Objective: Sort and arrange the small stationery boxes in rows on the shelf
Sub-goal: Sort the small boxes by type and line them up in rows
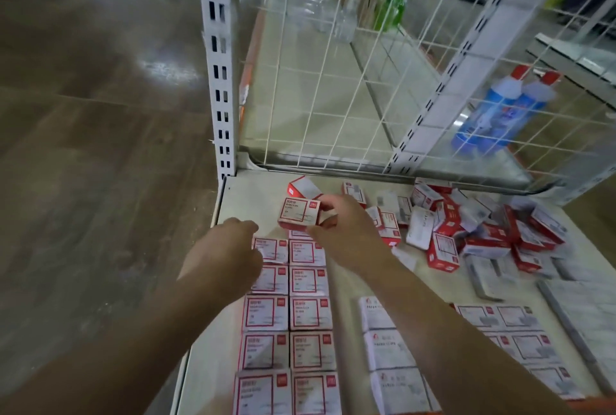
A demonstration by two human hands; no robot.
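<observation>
Right hand (336, 231) pinching one red-and-white stationery box (299, 213) between thumb and fingertips, grip clenched on its right edge. Holding it face up, slightly tilted, just above the far end of the two sorted columns (288, 314) on the shelf (240, 194).

Left hand (233, 248) reaching over the far end of the left column, fingers curled downward onto the topmost box there (271, 249) (cannot tell whether actually gripping it; fingertips hidden behind the knuckles).

Sorted columns lying flat, labels up, edges touching, running from the near edge toward the back. Loose heap of similar boxes (466, 228) lying jumbled on the right half of the shelf, some on edge, some overturned. White boxes (390, 348) standing in a row just right of the sorted columns; more red-framed boxes (513, 331) further right.

Wire grid panel (333, 98) standing behind the shelf; two blue bottles with red caps (500, 108) showing through it.
</observation>
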